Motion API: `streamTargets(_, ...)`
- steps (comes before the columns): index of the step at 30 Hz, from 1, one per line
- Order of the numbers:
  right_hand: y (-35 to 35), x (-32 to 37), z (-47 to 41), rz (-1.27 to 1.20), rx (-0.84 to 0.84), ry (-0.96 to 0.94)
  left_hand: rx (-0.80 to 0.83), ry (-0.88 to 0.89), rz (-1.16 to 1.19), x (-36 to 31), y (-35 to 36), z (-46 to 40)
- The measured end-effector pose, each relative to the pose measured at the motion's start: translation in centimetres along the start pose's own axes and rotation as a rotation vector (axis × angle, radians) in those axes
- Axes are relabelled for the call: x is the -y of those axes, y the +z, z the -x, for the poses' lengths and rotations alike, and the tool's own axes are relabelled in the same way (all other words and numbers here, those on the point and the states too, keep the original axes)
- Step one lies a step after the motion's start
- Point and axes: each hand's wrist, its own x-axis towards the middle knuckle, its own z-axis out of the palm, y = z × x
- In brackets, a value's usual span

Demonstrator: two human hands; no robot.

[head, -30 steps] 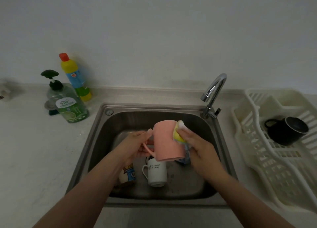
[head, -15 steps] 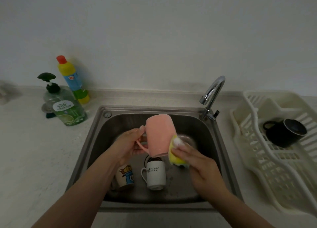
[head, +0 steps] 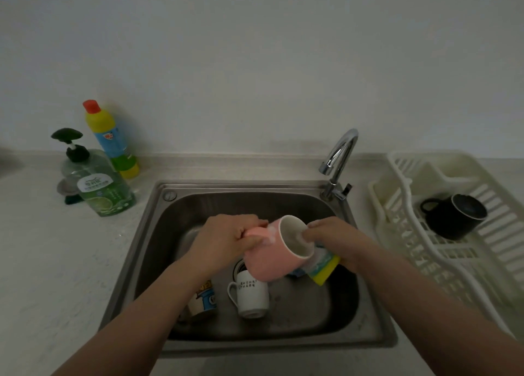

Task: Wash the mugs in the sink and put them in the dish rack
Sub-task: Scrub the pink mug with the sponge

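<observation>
My left hand [head: 226, 238] grips the handle of a pink mug [head: 273, 258] held over the steel sink [head: 158, 234], its mouth tilted up and to the right. My right hand [head: 337, 241] holds a yellow sponge [head: 324, 269] against the mug's rim, with fingertips at the opening. Foam sits on the mug near the handle. Below, in the basin, a white mug [head: 251, 295] stands upside down. A cartoon-printed mug [head: 202, 300] lies beside it, partly hidden by my left forearm. A black mug [head: 453, 215] lies on its side in the white dish rack [head: 411, 245] at the right.
The chrome faucet [head: 338, 160] stands at the sink's back right corner. A green soap dispenser [head: 99, 183] and a yellow bottle [head: 110, 139] with a red cap stand on the counter to the left, with a small sink strainer [head: 66, 187] beside them.
The pink mug turned from mouth-down to mouth tilted up and right. My right hand moved the sponge from the mug's outer side to its rim.
</observation>
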Motion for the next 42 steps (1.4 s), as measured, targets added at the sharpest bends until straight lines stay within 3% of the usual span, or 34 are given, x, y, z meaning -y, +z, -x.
streamTargets(5, 0.6, 0.9, 0.7, 0.379, -0.104, -0.132, 0.008, 0.033, -0.027, 0.3, 0.5, -0.1)
streamTargets(7, 1.0, 0.9, 0.8, 0.422, -0.182, -0.191, -0.014, -0.062, -0.048, 0.0, 1.1, 0.1)
streamTargets(9, 1.2, 0.8, 0.6, 0.456, -0.278, -0.236, -0.065, -0.272, 0.039, -0.6, 1.7, 0.7)
streamTargets(11, 1.5, 0.7, 0.4, 0.490, -0.393, -0.285, -0.069, -0.552, 0.432, -1.7, 2.0, 1.4)
streamTargets(14, 2.2, 0.0, 0.2, 0.498, -0.516, -0.394, 0.088, -0.878, 1.151, -2.9, 2.0, 1.4)
streamTargets(18, 3.7, -1.2, 0.6, 0.417, -0.567, -0.507, 0.058, -0.939, 1.411, -2.5, 1.6, 0.0)
streamTargets(24, 4.4, -4.8, 3.1, 0.358, -0.388, -0.591, -0.130, -0.794, 1.233, -0.2, 2.8, 0.3)
streamTargets(28, 3.0, -1.3, 0.9, 0.427, -0.508, -0.793, -0.092, -0.626, 1.110, -0.1, 2.2, 0.4)
streamTargets(31, 3.9, -0.1, -0.3, 0.850, -0.516, -0.946, -0.108, -0.628, 1.140, -0.3, 2.3, 0.2)
streamTargets(33, 4.7, -2.2, 1.2, 1.082, -0.391, -1.020, -0.131, -0.650, 1.161, 0.1, 2.4, 0.4)
streamTargets(35, 4.6, -3.4, 2.2, 1.123, -0.351, -1.090, -0.135, -0.656, 1.155, 0.2, 2.8, 0.8)
streamTargets(40, 5.2, 0.3, -0.9, 1.306, -0.433, -0.917, -0.129, -0.671, 1.155, 0.0, 3.5, 0.9)
streamTargets(42, 5.9, -1.4, 0.3, 1.271, -0.373, -1.019, -0.137, -0.690, 1.164, 0.3, 3.8, 0.9)
